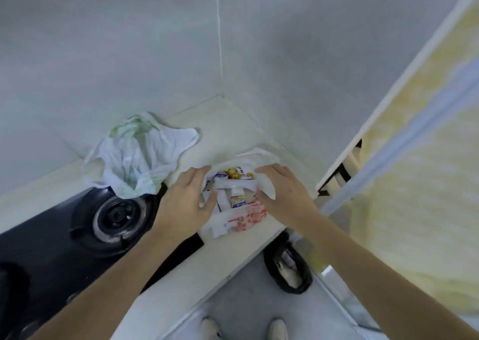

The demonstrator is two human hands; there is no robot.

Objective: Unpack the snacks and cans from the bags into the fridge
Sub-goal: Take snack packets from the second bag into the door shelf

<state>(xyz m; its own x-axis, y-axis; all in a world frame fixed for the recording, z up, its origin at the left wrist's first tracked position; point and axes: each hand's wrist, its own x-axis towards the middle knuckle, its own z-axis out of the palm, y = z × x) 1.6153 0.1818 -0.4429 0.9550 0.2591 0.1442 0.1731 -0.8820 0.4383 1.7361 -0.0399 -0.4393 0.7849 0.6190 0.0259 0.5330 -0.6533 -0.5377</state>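
On the pale countertop (233, 132), in the corner where two grey walls meet, a white plastic bag with red print (246, 216) is seen lying open. Several snack packets (234, 184) are packed inside it: one printed with golden-yellow pieces at the far side, and pale wrappers with blue and green marks nearer the middle; their wording is too blurred to be read. A second bag, white with green print (134, 160), is crumpled to the left, its near edge draped over a black gas hob (64, 236) with a round burner (118, 215). To the right, a yellowish fridge door (420, 158) is seen standing open. On the floor below the counter, a black bin (289, 272) is partly visible, and the toes of two white shoes at the near edge.

The left hand (185, 201) is laid palm-down against the left side of the red-print bag, its fingers spread and touching the plastic. The right hand (282, 191) is set on the bag's right side, fingers loosely apart and curved over the rim. Both forearms are extended from the near edge.
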